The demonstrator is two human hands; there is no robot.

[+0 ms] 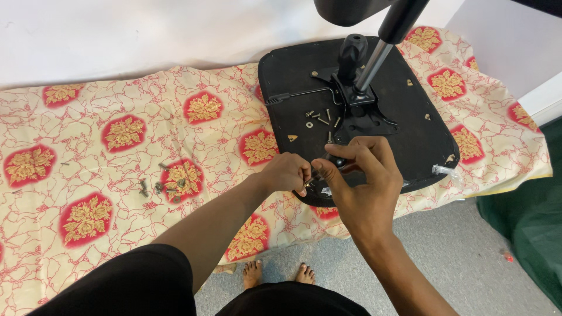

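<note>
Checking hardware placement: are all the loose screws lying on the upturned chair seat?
No: some screws lie on the black seat base, but another cluster of screws lies apart on the floral cloth.

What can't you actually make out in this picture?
- Head view: the small part pinched between the left hand and right hand; fingers cover it.
- The chair seat front edge; the hands hide it.
- The gas cylinder top; cut off by the frame edge.
- The loose screws on the cloth; too small to tell apart.

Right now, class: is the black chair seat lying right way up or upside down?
Upside down: the chair seat shows its underside, with the metal mechanism plate and gas cylinder pointing upward.
</note>
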